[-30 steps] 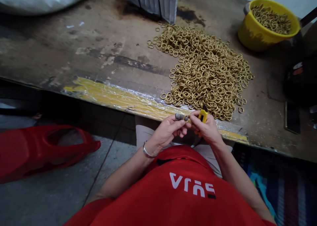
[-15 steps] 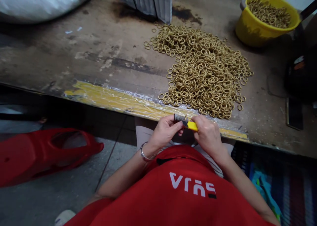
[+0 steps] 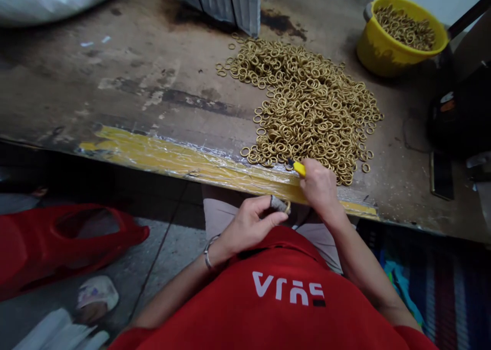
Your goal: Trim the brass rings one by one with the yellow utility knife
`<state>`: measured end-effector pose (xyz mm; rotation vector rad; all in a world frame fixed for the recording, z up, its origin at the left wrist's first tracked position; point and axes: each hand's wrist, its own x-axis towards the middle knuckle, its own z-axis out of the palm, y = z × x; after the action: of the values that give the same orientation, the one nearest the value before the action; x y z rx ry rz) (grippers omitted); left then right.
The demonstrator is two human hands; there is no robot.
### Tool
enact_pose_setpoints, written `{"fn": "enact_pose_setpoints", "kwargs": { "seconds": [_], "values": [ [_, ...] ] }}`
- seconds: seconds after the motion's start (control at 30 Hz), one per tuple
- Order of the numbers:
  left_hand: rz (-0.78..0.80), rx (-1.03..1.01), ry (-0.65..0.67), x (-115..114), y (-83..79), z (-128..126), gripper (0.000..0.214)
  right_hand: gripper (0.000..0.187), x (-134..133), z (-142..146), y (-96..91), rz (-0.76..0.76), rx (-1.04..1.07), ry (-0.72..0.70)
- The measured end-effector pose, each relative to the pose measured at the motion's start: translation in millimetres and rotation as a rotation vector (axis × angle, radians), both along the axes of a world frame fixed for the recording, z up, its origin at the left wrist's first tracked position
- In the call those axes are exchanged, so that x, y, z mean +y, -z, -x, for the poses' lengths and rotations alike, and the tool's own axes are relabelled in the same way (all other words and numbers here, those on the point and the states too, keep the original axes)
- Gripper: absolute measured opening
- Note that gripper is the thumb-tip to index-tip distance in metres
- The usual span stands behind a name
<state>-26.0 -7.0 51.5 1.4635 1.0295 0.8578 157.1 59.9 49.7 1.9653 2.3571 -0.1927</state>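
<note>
My left hand (image 3: pixel 253 219) is closed in front of the table edge, pinching a brass-coloured ring (image 3: pixel 287 207) between thumb and index finger. A grey wrap (image 3: pixel 277 204) covers the tip of that index finger. My right hand (image 3: pixel 319 185) is closed round a yellow utility knife (image 3: pixel 299 168), its dark tip pointing up and left. That hand sits over the near edge of a large heap of brass-coloured rings (image 3: pixel 310 105) on the worn table (image 3: pixel 130 94). Both hands are apart from each other.
A yellow bucket (image 3: pixel 395 53) of rings stands at the back right. A phone (image 3: pixel 442 176) lies at the right. A ridged grey panel (image 3: pixel 245 7) stands behind the heap. Yellow tape (image 3: pixel 184 158) covers the table's front edge. A red plastic chair (image 3: pixel 34 242) is at lower left.
My hands have moved apart. The right hand with the knife has gone forward to the heap, while the left has drawn back slightly with the ring. The view has shifted a little.
</note>
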Motion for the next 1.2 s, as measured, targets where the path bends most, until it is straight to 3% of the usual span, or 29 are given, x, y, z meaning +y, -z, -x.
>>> {"fn": "enact_pose_setpoints", "kwargs": {
  "seconds": [0.17,0.3,0.37,0.43,0.5,0.6,0.67,0.8,0.9,0.97,1.1,1.2],
  "values": [
    [0.330,-0.194,0.005,8.6,28.2,4.0,0.026,0.023,32.9,-22.3,2.4,-0.244,0.058,0.138],
    [0.491,-0.474,-0.028,16.3,47.5,0.6,0.030,0.022,53.7,-30.5,6.0,-0.241,0.051,0.169],
    [0.528,-0.587,-0.036,20.4,49.2,-3.5,0.030,0.019,55.7,-32.4,5.5,-0.258,0.145,0.166],
    [0.570,-0.672,-0.033,26.5,47.4,-7.8,0.028,0.017,50.6,-32.7,2.4,-0.272,0.383,0.169],
    [0.609,-0.740,-0.038,34.2,43.9,-11.6,0.028,0.019,39.5,-30.2,-2.4,-0.164,0.761,0.183],
    [0.603,-0.774,-0.103,44.3,37.4,-16.7,0.029,0.024,18.0,-21.2,-8.0,0.180,1.300,0.251],
    [0.569,-0.746,-0.138,47.6,32.3,-20.0,0.029,0.029,5.6,-13.7,-7.9,0.321,1.494,0.302],
    [0.535,-0.708,-0.112,46.8,23.0,-24.9,0.033,0.032,-7.9,-3.6,0.1,0.376,1.633,0.350],
    [0.559,-0.705,-0.091,44.3,19.3,-25.8,0.036,0.031,-12.0,-3.1,4.7,0.390,1.611,0.344],
    [0.563,-0.700,-0.090,42.8,17.9,-25.6,0.035,0.028,-15.0,-5.6,4.1,0.334,1.474,0.261],
    [0.495,-0.664,-0.119,39.3,15.9,-25.9,0.034,0.018,-24.1,-13.3,-3.1,-0.019,0.880,-0.041],
    [0.416,-0.588,-0.134,36.3,16.0,-27.2,0.035,0.029,-31.6,-16.6,-7.5,-0.100,0.463,-0.104]
  ]
}}
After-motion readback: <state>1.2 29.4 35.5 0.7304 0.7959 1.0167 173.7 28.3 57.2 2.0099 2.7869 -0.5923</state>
